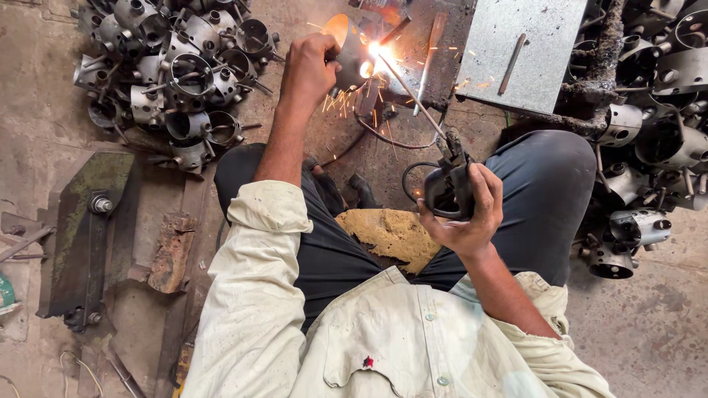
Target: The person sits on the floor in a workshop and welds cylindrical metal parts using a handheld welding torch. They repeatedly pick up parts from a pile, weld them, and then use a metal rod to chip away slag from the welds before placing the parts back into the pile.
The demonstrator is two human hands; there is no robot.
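Left hand has its fingers clamped on a round metal cup-shaped part, holding it tilted just over the floor, thumb side toward the glare. Right hand has fingers wrapped tight around a black electrode holder; a thin welding rod runs up and left from those fingers to the part, tip touching it right beside the left fingers. Bright arc and sparks sit at that contact point, just right of the left fingers. A black cable loops below the rod, between the two hands. Heap of similar grey metal parts lies left of the left fingers, near; another heap lies right of the right fingers. Flat grey metal sheet lies above the right fingers, a loose rod on it. Person sits on the floor, dark trousers, pale shirt.
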